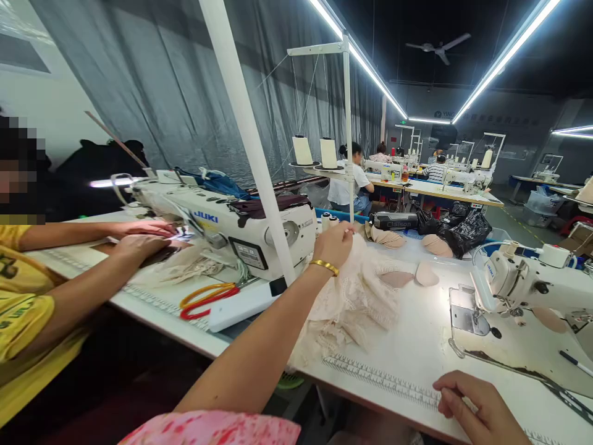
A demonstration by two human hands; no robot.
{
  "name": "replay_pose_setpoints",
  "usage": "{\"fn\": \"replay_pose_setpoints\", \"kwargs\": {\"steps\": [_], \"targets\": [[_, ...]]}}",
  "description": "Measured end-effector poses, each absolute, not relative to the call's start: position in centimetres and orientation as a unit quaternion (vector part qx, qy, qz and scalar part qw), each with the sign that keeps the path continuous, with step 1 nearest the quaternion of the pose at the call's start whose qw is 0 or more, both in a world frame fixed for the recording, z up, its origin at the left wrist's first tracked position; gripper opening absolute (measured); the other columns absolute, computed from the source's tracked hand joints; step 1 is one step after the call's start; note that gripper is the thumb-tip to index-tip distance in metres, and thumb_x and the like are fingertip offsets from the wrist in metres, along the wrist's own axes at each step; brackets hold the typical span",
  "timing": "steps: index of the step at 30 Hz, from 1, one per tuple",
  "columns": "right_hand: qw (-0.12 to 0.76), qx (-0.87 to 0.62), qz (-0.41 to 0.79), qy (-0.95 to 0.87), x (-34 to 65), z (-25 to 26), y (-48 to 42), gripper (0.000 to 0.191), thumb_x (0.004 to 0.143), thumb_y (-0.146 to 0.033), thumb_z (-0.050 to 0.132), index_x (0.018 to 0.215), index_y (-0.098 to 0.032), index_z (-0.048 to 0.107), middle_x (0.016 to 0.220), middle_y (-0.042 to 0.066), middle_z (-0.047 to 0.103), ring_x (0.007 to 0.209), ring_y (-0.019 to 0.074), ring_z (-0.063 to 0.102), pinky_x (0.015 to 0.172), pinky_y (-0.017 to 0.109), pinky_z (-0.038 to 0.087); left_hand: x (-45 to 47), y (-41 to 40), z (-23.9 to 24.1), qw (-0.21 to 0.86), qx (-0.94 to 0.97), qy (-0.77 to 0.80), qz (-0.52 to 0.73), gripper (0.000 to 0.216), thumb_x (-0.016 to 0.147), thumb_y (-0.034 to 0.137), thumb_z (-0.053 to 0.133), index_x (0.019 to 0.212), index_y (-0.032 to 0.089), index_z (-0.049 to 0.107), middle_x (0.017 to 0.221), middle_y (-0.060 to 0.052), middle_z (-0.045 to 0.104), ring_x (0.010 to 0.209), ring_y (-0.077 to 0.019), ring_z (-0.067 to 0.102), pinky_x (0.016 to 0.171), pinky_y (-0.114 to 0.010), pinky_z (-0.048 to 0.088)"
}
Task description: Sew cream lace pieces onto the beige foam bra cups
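My left hand (pixel 334 243), with a gold bracelet on the wrist, reaches across the white table (pixel 417 346) and is closed on the top of a pile of cream lace fabric (pixel 349 306). My right hand (pixel 477 405) rests at the table's near edge beside a printed ruler strip (pixel 370 374), fingers curled with nothing seen in them. Beige bra cups (pixel 410 276) lie just past the lace. A white sewing machine (pixel 523 281) stands to the right.
To the left, a co-worker in a yellow shirt (pixel 21 309) has both hands at a white Juki sewing machine (pixel 227 225). Orange and red loops (pixel 206 298) lie by it. A thread stand with two cones (pixel 328 152) rises behind. Black bags (pixel 466 232) and other workers sit further back.
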State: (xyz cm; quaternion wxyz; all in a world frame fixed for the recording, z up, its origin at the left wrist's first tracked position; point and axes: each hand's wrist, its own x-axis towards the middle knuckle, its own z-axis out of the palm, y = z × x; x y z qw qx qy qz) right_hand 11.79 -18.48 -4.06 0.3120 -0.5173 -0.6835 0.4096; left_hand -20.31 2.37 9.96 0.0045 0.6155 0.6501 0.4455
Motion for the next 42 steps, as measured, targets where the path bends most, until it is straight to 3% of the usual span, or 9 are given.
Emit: {"fn": "replay_pose_setpoints", "kwargs": {"steps": [4, 7, 12, 14, 19, 22, 25, 32, 42], "targets": [[0.306, -0.496, 0.439, -0.684, 12.1, -5.1, -16.5, 0.049, 0.098, -0.068, 0.047, 0.103, -0.026, 0.072, 0.083, 0.006, 0.072, 0.078, 0.0237, 0.066, 0.071, 0.033, 0.054, -20.4, 2.5, 14.2, -0.047, 0.527, 0.563, 0.634, 0.042, 0.107, 0.027, 0.028, 0.108, 0.019, 0.069, 0.076, -0.001, 0.062, 0.063, -0.0134, 0.056, 0.061, -0.022, 0.043], [0.324, -0.492, 0.452, -0.669, 11.7, -5.7, -16.5, 0.047, 0.099, -0.066, 0.049, 0.106, -0.025, 0.071, 0.086, 0.006, 0.072, 0.083, 0.0238, 0.068, 0.076, 0.034, 0.056, -17.7, -0.1, 14.5, -0.044, 0.556, 0.379, 0.738, 0.027, 0.102, 0.036, 0.049, 0.110, 0.019, 0.069, 0.071, 0.002, 0.064, 0.061, -0.0120, 0.058, 0.060, -0.021, 0.044], [0.471, -0.478, 0.433, -0.602, 9.8, -4.2, -16.7, 0.056, 0.095, -0.063, 0.059, 0.141, -0.031, 0.052, 0.120, 0.011, 0.068, 0.106, 0.0277, 0.069, 0.078, 0.037, 0.059, -11.0, -7.1, 8.6, 0.013, 0.833, 0.356, 0.422, 0.028, 0.103, 0.029, 0.048, 0.116, 0.022, 0.072, 0.091, -0.004, 0.077, 0.082, -0.0195, 0.071, 0.080, -0.030, 0.053], [0.507, -0.483, 0.420, -0.577, 9.5, -3.4, -16.3, 0.067, 0.093, -0.063, 0.062, 0.148, -0.032, 0.041, 0.116, 0.010, 0.067, 0.094, 0.0256, 0.070, 0.072, 0.036, 0.059, -9.3, -9.2, 6.0, 0.091, 0.888, 0.318, 0.321, 0.030, 0.104, 0.028, 0.046, 0.121, 0.023, 0.070, 0.093, -0.004, 0.078, 0.084, -0.0207, 0.071, 0.083, -0.032, 0.053], [0.507, -0.498, 0.404, -0.576, 10.7, -2.0, -15.5, 0.039, 0.097, -0.062, 0.057, 0.096, -0.023, 0.062, 0.081, 0.001, 0.063, 0.072, 0.0182, 0.061, 0.072, 0.031, 0.052, -9.3, -9.8, 2.5, 0.265, 0.844, 0.305, 0.353, 0.040, 0.101, 0.041, 0.052, 0.135, 0.021, 0.057, 0.109, -0.007, 0.071, 0.101, -0.0212, 0.065, 0.094, -0.035, 0.051], [0.559, -0.500, 0.411, -0.518, 11.2, -1.8, -15.6, 0.042, 0.096, -0.065, 0.059, 0.094, -0.022, 0.063, 0.070, -0.002, 0.058, 0.067, 0.0162, 0.054, 0.065, 0.027, 0.046, -10.3, -8.7, 1.5, 0.354, 0.840, 0.326, 0.251, 0.064, 0.082, 0.042, 0.075, 0.138, 0.021, 0.055, 0.126, -0.010, 0.068, 0.112, -0.0257, 0.064, 0.095, -0.037, 0.051], [0.613, -0.499, 0.441, -0.426, 11.3, -1.8, -15.6, 0.047, 0.089, -0.067, 0.067, 0.102, -0.023, 0.064, 0.062, -0.005, 0.054, 0.058, 0.0145, 0.049, 0.055, 0.024, 0.040, -10.8, -8.1, 0.9, 0.386, 0.852, 0.325, 0.140, 0.039, 0.085, 0.037, 0.071, 0.121, 0.022, 0.068, 0.102, -0.004, 0.075, 0.092, -0.0231, 0.069, 0.085, -0.033, 0.050], [0.649, -0.493, 0.492, -0.306, 12.3, -2.3, -15.2, 0.052, 0.075, -0.067, 0.081, 0.100, -0.023, 0.069, 0.056, -0.007, 0.055, 0.045, 0.0115, 0.046, 0.042, 0.022, 0.032, -11.2, -7.5, 2.1, 0.396, 0.833, 0.321, 0.216, 0.037, 0.096, 0.048, 0.055, 0.095, 0.020, 0.079, 0.093, -0.005, 0.071, 0.091, -0.0210, 0.066, 0.084, -0.030, 0.048], [0.706, -0.479, 0.470, -0.225, 12.1, -1.3, -15.1, 0.044, 0.069, -0.057, 0.088, 0.092, -0.022, 0.075, 0.083, 0.003, 0.078, 0.076, 0.0231, 0.073, 0.064, 0.030, 0.057, -11.2, -7.4, 3.8, 0.317, 0.857, 0.327, 0.239, 0.020, 0.090, 0.035, 0.061, 0.088, 0.020, 0.074, 0.087, -0.002, 0.069, 0.085, -0.0193, 0.064, 0.079, -0.029, 0.046]]}}
